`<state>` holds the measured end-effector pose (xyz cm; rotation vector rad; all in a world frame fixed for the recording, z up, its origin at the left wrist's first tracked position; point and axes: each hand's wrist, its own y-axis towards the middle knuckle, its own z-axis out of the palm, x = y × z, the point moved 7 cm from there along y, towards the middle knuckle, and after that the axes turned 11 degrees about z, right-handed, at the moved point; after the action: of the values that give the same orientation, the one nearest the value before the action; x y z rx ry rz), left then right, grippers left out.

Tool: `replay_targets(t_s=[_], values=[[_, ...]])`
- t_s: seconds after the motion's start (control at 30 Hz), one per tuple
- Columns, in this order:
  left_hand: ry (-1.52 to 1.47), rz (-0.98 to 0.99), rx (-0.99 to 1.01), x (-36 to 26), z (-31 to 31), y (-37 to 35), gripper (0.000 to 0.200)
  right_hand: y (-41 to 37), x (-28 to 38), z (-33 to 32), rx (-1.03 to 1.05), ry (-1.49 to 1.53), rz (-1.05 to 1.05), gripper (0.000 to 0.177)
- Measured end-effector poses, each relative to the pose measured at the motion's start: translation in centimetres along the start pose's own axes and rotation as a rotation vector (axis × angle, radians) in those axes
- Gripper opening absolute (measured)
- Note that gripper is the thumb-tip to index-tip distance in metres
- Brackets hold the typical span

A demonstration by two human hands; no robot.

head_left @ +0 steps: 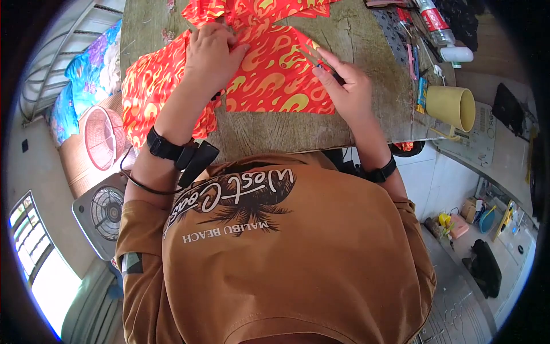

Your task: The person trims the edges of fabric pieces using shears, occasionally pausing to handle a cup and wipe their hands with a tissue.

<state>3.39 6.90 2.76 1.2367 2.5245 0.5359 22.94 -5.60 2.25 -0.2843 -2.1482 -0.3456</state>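
Observation:
A piece of red fabric [275, 86] printed with yellow and orange flames lies on the wooden table in front of me. My left hand [213, 53] rests over its left part, fingers curled down and closed on the cloth. At the fabric's right edge, my right hand [347, 86] grips a small pair of scissors [309, 57] between thumb and fingers. The slim blades point up and left, over the cloth; the handles are mostly hidden in the hand. More of the same fabric [150, 86] is bunched on the left, and another piece [258, 11] lies at the far edge.
On the right of the worn wooden table [258, 131] are a plastic bottle [435, 23], a white bottle [456, 54], several tools and a yellow mug [450, 108] on its side. Left of the table stand a pink basket [104, 137] and a fan [106, 211].

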Motion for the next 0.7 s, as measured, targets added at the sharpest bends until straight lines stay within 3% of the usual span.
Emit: replay_targets(t_s=[0.07,0.2,0.3,0.43,0.47,0.53,0.57,0.63,0.7], values=[[-0.016,0.053,-0.012,-0.2,-0.1,0.0,0.029,0.0,0.4,0.1,-0.003,0.007,-0.048,0.037],[-0.29,-0.144,0.139,0.0,0.3,0.6,0.027,0.0,0.0,0.0,0.002,0.057,-0.01,0.037],[-0.655,-0.496,0.024,1.0,-0.5,-0.1,0.031,-0.2,0.2,-0.5,-0.038,0.118,-0.055,0.036],[-0.786,-0.594,-0.011,0.7,-1.8,0.3,0.029,-0.1,0.6,-1.6,-0.103,0.258,-0.098,0.035],[-0.797,-0.589,-0.003,0.8,-2.2,1.0,0.029,-0.3,0.5,-2.3,-0.13,0.31,-0.102,0.035],[-0.691,-0.855,0.184,2.6,-1.9,0.6,0.019,0.0,-0.1,-3.7,-0.197,0.381,-0.073,0.035],[-0.705,-0.845,0.198,3.1,-1.8,0.3,0.019,0.2,-0.6,-4.7,-0.255,0.461,-0.059,0.035],[-1.022,-0.607,0.074,3.7,-2.0,1.0,0.028,0.3,-1.3,-6.5,-0.329,0.529,-0.038,0.035],[-1.112,-0.631,0.129,5.3,-1.9,0.7,0.029,0.5,-1.9,-7.7,-0.325,0.637,-0.023,0.034]])
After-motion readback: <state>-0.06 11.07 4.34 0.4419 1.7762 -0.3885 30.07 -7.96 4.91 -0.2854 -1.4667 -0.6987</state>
